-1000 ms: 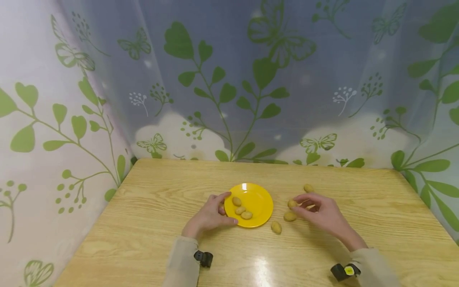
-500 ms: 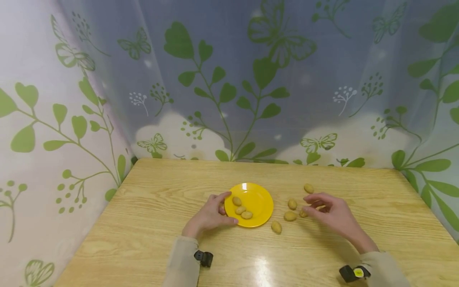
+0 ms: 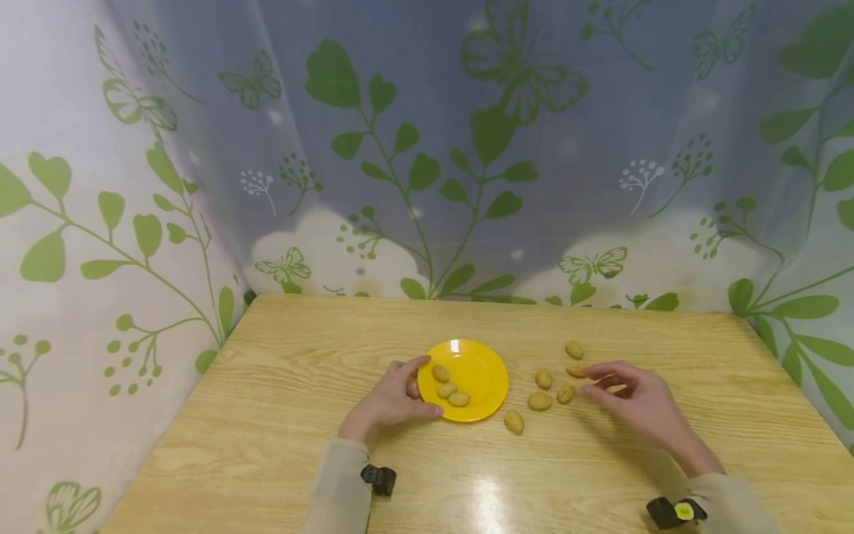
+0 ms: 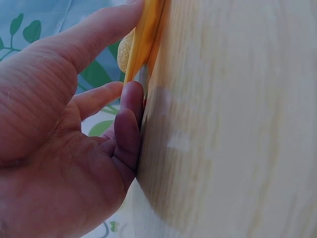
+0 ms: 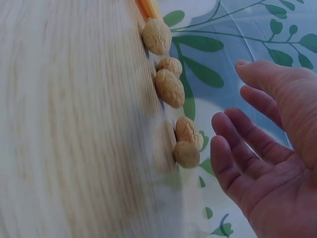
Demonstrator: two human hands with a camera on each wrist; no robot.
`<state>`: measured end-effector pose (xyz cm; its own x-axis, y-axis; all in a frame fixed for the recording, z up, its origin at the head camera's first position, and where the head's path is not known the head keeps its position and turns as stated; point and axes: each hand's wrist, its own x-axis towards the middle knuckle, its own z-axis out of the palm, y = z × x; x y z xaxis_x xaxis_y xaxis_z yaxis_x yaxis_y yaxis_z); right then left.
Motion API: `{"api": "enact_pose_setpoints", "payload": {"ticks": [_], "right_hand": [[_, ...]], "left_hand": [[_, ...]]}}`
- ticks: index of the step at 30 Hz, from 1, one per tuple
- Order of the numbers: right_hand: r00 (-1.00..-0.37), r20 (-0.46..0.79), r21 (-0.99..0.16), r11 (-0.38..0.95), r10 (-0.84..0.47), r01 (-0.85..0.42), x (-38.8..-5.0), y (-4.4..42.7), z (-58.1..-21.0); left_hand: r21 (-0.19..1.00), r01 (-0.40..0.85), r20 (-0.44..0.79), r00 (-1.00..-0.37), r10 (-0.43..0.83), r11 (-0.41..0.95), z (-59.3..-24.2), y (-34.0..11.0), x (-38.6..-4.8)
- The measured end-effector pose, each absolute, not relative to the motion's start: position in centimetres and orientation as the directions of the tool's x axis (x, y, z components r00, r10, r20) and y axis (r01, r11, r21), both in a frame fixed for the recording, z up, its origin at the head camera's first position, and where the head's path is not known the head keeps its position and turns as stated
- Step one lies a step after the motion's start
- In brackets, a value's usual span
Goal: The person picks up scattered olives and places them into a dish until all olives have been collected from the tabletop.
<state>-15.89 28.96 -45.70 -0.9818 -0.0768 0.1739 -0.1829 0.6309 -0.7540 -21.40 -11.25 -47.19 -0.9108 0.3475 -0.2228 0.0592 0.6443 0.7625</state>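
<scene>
Three small yellow-brown potatoes (image 3: 459, 399) lie in the left part of a shallow yellow plate (image 3: 488, 374). My left hand (image 3: 390, 400) holds the plate's left side, thumb on the near rim and index finger at the far rim; in the left wrist view the other fingers bend against the plate's edge (image 4: 141, 47). To the right of the plate several more potatoes (image 3: 540, 401) lie loose on the table. My right hand (image 3: 637, 400) hovers beside the rightmost ones with fingers loosely bent. In the right wrist view nothing is between thumb and fingers, and the potatoes (image 5: 186, 154) sit apart from them.
The light wooden table (image 3: 280, 445) runs back to a curtain (image 3: 427, 185) with green leaves and butterflies. A patterned cloth (image 3: 107, 259) hangs along the left side. Each wrist wears a small black camera (image 3: 379, 480).
My right hand has drawn back to the right across the loose potatoes, uncovering two that it had hidden. The left hand and the plate have stayed put.
</scene>
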Motion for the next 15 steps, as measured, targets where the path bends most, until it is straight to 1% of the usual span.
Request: {"api": "enact_pose_setpoints", "payload": {"ticks": [8, 15], "right_hand": [[-0.982, 0.183, -0.726, 0.666, -0.055, -0.172, -16.0, 30.0, -46.1], [-0.986, 0.157, -0.707, 0.691, -0.055, -0.151, -16.6, 31.2, -46.9]], "left_hand": [[0.769, 0.054, -0.225, -0.91, 0.348, 0.637, -47.2, -11.3, -21.4], [0.768, 0.056, -0.223, -0.91, 0.349, 0.638, -47.1, -11.2, -21.4]]}}
